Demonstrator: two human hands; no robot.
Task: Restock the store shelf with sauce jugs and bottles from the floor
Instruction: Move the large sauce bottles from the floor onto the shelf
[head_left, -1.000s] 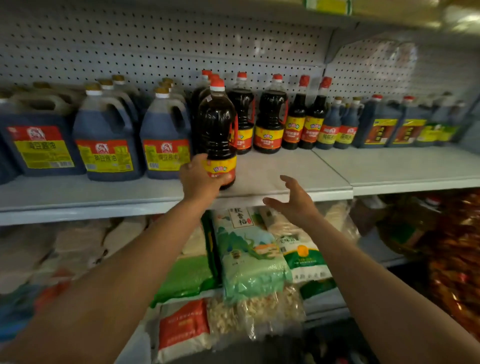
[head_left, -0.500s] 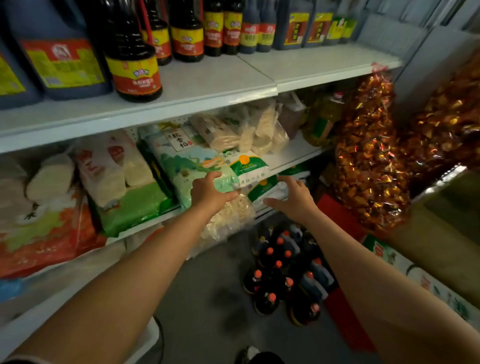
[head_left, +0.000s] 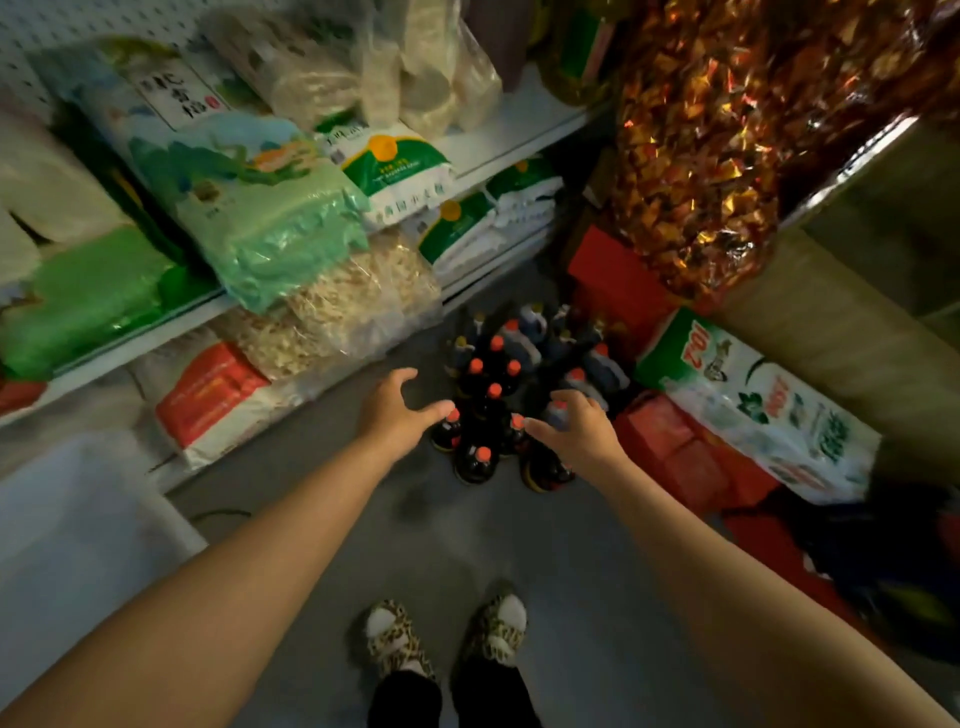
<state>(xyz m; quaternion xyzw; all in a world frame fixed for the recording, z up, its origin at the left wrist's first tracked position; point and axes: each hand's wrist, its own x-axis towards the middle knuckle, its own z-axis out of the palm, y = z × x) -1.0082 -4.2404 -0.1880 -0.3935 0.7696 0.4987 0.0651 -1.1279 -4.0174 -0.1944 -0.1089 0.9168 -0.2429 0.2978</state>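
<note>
Looking straight down at a cluster of dark sauce bottles (head_left: 491, 410) standing upright on the smooth grey floor (head_left: 415, 545) — glossy round bodies, small red caps, packed touching each other, with a few bluish jugs (head_left: 597, 366) just behind. Left hand (head_left: 392, 415) hovering near the cluster's left edge, fingers (head_left: 400, 375) spread and loosely curved, gripping nothing. Right hand (head_left: 576, 434) over the right side of the cluster, fingers apart too, thumb pointing at a cap; can't tell if actually touching a bottle. On the shelf (head_left: 156, 332) to the left: crinkly plastic rice bags (head_left: 249, 197), pale green and white, plus clear packs of something stringy. Shiny red-gold foil-wrapped stuff (head_left: 701, 156) upper right. Leopard-print fuzzy slippers (head_left: 447, 636) at the bottom.
</note>
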